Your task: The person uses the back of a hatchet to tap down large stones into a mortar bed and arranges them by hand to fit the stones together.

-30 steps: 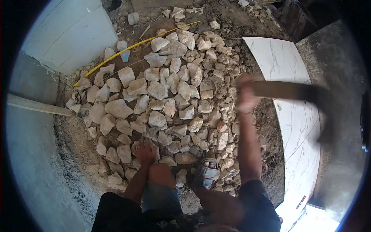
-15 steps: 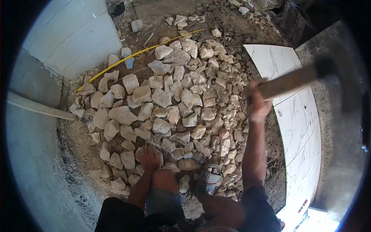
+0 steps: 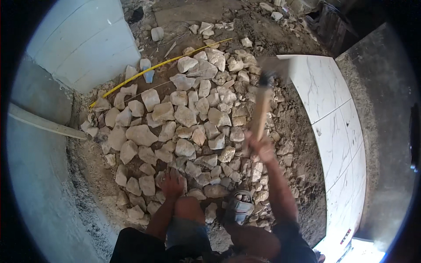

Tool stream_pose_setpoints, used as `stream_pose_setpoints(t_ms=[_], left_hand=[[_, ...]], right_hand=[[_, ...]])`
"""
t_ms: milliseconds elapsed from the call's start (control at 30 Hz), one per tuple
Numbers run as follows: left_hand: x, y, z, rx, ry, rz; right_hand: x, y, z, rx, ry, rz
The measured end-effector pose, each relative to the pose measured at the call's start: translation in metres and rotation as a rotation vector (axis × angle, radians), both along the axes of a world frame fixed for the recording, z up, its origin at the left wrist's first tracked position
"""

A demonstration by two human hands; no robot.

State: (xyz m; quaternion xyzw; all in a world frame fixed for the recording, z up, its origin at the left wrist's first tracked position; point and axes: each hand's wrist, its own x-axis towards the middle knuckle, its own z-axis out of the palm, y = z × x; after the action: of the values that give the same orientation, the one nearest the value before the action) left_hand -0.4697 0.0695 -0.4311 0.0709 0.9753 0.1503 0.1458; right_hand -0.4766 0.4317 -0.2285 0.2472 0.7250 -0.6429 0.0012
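Wrapped round the wooden handle of a hammer (image 3: 261, 105) is my right hand (image 3: 262, 149). The hammer's dark head, smeared by motion, is raised over the right side of the stones. My left hand (image 3: 172, 183) lies with fingers spread on top of a pale stone (image 3: 160, 179), close to my knee. Around both hands spreads a bed of rough, light stones (image 3: 185, 115), fitted closely together, larger on the left and smaller on the right.
A yellow measuring tape (image 3: 149, 69) and a thin string run across the far stones. White marbled tiles (image 3: 337, 127) border the right. A wooden strip (image 3: 48, 122) leans at the left wall (image 3: 39, 175). My sandalled foot (image 3: 242, 205) rests among stones.
My right hand has swung the hammer leftward, its head moving from the far right to above the stones. My left hand stays on the same stone.
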Motion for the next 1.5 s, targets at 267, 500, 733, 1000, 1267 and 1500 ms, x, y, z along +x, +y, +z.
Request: stream_pose_setpoints(t_ms=[267,500,733,1000,1267,1500], left_hand=[[-0.006,-0.004,-0.007,-0.006,0.037,-0.059],[-0.001,0.038,-0.021,0.023,0.164,-0.196],[-0.003,-0.007,0.005,-0.102,0.181,-0.135],[-0.001,-0.006,0.001,-0.08,0.117,-0.069],[-0.009,0.001,-0.003,-0.059,0.222,-0.074],[-0.007,0.02,0.006,-0.031,0.304,-0.166]], right_hand=[[-0.11,0.031,0.154,0.471,1.089,-0.386],[-0.05,0.095,-0.229,1.204,-0.058,0.538],[-0.079,0.004,0.059,0.475,0.209,-0.091],[-0.113,0.028,0.028,0.692,0.83,-0.261],[-0.059,0.043,-0.154,0.001,-0.409,0.023],[-0.023,0.059,-0.139,0.728,0.074,0.087]])
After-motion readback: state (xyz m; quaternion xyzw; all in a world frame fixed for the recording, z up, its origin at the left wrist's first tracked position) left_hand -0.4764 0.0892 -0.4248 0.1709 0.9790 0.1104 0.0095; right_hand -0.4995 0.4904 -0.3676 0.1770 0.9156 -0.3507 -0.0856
